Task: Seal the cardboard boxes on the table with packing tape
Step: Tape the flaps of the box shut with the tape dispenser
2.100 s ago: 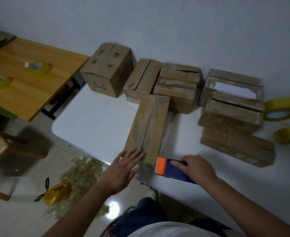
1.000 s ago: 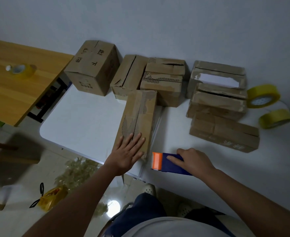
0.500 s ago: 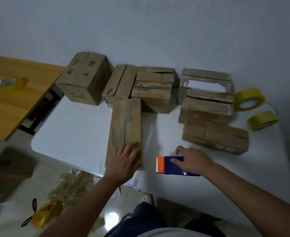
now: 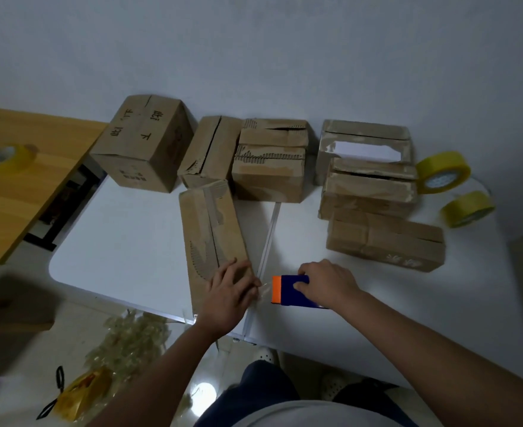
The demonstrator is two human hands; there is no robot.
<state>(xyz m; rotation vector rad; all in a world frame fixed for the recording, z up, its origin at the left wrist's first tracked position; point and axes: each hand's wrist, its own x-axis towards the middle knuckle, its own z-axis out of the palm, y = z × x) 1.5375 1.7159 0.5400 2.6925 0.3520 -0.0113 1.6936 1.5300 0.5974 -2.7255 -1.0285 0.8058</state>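
A long cardboard box (image 4: 210, 238) lies lengthwise on the white table (image 4: 124, 241), its near end at the front edge. My left hand (image 4: 229, 291) rests on that near end and presses down on it. Just to the right, my right hand (image 4: 328, 285) grips a blue tape dispenser with an orange end (image 4: 284, 291) that sits on the table. A short shiny strip of clear tape (image 4: 263, 291) shows between the dispenser and my left hand. Several more cardboard boxes (image 4: 269, 167) stand along the wall, some with gaping flaps.
Two yellow tape rolls (image 4: 443, 172) (image 4: 468, 208) lie at the far right by the wall. A wooden table (image 4: 22, 186) at the left carries another roll (image 4: 4, 154). Crumpled tape (image 4: 130, 340) and a yellow bag (image 4: 78, 396) lie on the floor.
My left hand came from beside the box onto its near end. The box swung a little so it lies straighter. My right hand kept the dispenser close beside it.
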